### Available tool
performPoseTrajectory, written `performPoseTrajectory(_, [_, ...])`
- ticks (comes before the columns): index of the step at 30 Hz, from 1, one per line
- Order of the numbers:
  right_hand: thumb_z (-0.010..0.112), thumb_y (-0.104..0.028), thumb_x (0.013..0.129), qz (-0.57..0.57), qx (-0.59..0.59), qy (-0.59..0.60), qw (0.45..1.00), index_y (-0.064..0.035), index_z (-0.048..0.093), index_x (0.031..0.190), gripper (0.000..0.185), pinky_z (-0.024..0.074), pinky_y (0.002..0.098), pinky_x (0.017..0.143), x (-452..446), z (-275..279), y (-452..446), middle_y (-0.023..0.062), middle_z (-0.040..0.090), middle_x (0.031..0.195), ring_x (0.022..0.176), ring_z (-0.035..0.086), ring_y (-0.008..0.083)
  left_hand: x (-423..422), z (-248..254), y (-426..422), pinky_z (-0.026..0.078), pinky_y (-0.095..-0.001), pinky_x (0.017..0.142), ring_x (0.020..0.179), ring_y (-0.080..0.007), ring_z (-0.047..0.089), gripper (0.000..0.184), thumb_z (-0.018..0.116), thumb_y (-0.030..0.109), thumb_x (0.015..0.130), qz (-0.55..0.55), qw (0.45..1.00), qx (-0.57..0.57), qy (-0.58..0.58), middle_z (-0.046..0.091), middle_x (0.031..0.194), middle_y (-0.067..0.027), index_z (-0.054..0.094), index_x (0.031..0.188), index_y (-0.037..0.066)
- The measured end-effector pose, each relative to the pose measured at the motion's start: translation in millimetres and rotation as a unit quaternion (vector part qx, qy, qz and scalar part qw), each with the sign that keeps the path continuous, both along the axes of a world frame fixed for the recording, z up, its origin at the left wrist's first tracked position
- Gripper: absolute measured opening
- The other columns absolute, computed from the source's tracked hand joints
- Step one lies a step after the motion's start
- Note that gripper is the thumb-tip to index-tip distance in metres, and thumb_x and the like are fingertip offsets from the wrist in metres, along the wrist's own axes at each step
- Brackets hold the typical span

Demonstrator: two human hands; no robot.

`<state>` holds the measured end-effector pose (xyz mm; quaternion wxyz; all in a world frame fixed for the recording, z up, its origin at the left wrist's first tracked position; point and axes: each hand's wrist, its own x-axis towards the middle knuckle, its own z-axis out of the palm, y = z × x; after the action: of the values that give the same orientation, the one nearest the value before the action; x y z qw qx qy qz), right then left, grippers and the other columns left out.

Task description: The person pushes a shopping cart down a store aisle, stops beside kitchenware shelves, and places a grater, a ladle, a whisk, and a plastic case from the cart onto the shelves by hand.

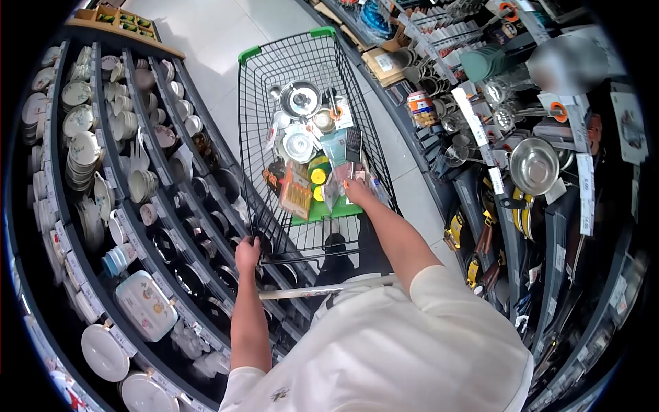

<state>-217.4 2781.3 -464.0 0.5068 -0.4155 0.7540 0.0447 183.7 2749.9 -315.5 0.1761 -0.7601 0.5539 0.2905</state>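
A black wire shopping cart [248, 158] with green corner pieces stands in front of me. My left hand [248, 254] is closed around its near left edge. My right hand [356, 192] reaches inside, its fingers closed at the lower end of a dark, flat, long-handled kitchen tool [353, 145]; the exact kind is unclear. Beside the tool lie a teal package [333, 148] and a clear-wrapped item [331, 193]. Further left are an orange box [296, 195] and yellow-capped bottles [318, 176]. Steel cookware [301, 99] and a white bowl-like item [298, 146] sit deeper in the cart.
Shelves of plates and bowls [84, 147] line the left, with a patterned tray [145, 305] low down. On the right, shelves carry a steel bowl [534, 166], packaged utensils and yellow-carded tools [523, 214]. Pale floor tiles [206, 31] run ahead between the shelves.
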Motion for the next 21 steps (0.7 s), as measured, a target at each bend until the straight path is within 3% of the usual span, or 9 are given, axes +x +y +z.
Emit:
performPoseTrajectory(2, [0.055, -0.027, 0.091, 0.016, 0.038, -0.014, 0.999, -0.0233, 0.044, 0.147, 0.058, 0.0392, 0.0565, 0.110, 5, -18, 1, 0.0185, 0.034, 0.155, 0.142, 0.035, 0.0409, -2, 3, -2, 0.054, -0.0484, 0.084, 0.097, -0.0411, 0.068, 0.037, 0.062, 0.039, 0.093, 0.006, 1.000, 0.001, 0.008, 0.072, 0.099, -0.0211, 0.071, 0.104, 0.005])
performPoseTrajectory(5, [0.057, -0.028, 0.091, 0.016, 0.037, 0.004, 0.999, -0.0210, 0.041, 0.149, 0.061, 0.0379, 0.0551, 0.112, 12, -43, 15, 0.0183, 0.034, 0.155, 0.141, 0.036, 0.0405, -3, 2, -1, 0.054, -0.0468, 0.085, 0.098, -0.0393, 0.069, 0.039, 0.063, 0.039, 0.093, 0.018, 1.000, 0.005, 0.009, 0.073, 0.100, -0.0194, 0.071, 0.108, 0.004])
performPoseTrajectory(6, [0.059, -0.028, 0.090, -0.004, -0.048, 0.051, 0.998, -0.0153, 0.055, 0.137, 0.049, 0.0462, 0.0531, 0.104, 16, -55, 26, 0.0212, 0.047, 0.145, 0.129, 0.052, 0.0409, -4, 4, -2, 0.054, -0.0464, 0.085, 0.098, -0.0389, 0.069, 0.039, 0.063, 0.039, 0.092, 0.018, 1.000, 0.005, 0.009, 0.073, 0.101, -0.0192, 0.071, 0.109, 0.004])
performPoseTrajectory(9, [0.061, -0.026, 0.090, -0.047, -0.051, 0.036, 0.997, -0.0125, 0.068, 0.119, 0.032, 0.0525, 0.0492, 0.092, 5, -31, 16, 0.0219, 0.064, 0.122, 0.106, 0.065, 0.0411, -4, 4, -2, 0.054, -0.0453, 0.086, 0.098, -0.0381, 0.069, 0.039, 0.064, 0.038, 0.092, 0.018, 1.000, -0.003, 0.010, 0.073, 0.101, -0.0187, 0.072, 0.110, 0.005])
performPoseTrajectory(10, [0.063, -0.022, 0.089, -0.098, -0.131, 0.068, 0.984, -0.0086, 0.071, 0.101, 0.020, 0.0548, 0.0491, 0.082, 7, -24, 18, 0.0203, 0.069, 0.104, 0.092, 0.068, 0.0396, -5, 4, -2, 0.054, -0.0452, 0.086, 0.098, -0.0381, 0.069, 0.039, 0.064, 0.038, 0.092, 0.017, 1.000, -0.005, 0.011, 0.073, 0.101, -0.0187, 0.071, 0.111, 0.005])
performPoseTrajectory(11, [0.063, -0.021, 0.088, -0.106, -0.153, 0.075, 0.980, -0.0084, 0.071, 0.101, 0.019, 0.0551, 0.0496, 0.081, 7, -17, 18, 0.0205, 0.069, 0.100, 0.091, 0.068, 0.0398, -4, 5, -2, 0.054, -0.0451, 0.086, 0.098, -0.0380, 0.069, 0.039, 0.064, 0.038, 0.092, 0.015, 1.000, -0.007, 0.013, 0.073, 0.101, -0.0188, 0.071, 0.111, 0.005])
performPoseTrajectory(12, [0.064, -0.020, 0.088, -0.113, -0.178, 0.083, 0.974, -0.0083, 0.070, 0.100, 0.018, 0.0554, 0.0501, 0.079, 4, -10, 15, 0.0207, 0.069, 0.096, 0.091, 0.069, 0.0401, 7, -9, 7, 0.054, -0.0419, 0.075, 0.079, -0.0324, 0.072, 0.038, 0.065, 0.038, 0.092, -0.016, 0.997, -0.075, 0.021, 0.073, 0.082, -0.0169, 0.073, 0.103, 0.002])
performPoseTrajectory(17, [0.070, -0.022, 0.086, -0.235, -0.183, 0.078, 0.951, -0.0081, 0.064, 0.095, 0.018, 0.0551, 0.0501, 0.077, -4, -5, 1, 0.0215, 0.070, 0.093, 0.089, 0.068, 0.0417, 12, -10, 5, 0.054, -0.0409, 0.077, 0.081, -0.0307, 0.072, 0.039, 0.065, 0.038, 0.092, -0.005, 0.998, -0.046, 0.031, 0.074, 0.086, -0.0166, 0.072, 0.108, 0.003])
performPoseTrajectory(21, [0.071, -0.018, 0.086, -0.304, -0.394, -0.060, 0.866, -0.0068, 0.062, 0.106, 0.025, 0.0558, 0.0364, 0.069, -11, -83, 16, 0.0088, 0.069, 0.096, 0.078, 0.069, 0.0233, 0, 7, 3, 0.054, -0.0451, 0.086, 0.100, -0.0368, 0.069, 0.039, 0.063, 0.040, 0.090, -0.005, 0.996, -0.057, 0.063, 0.072, 0.104, -0.0191, 0.071, 0.111, 0.008])
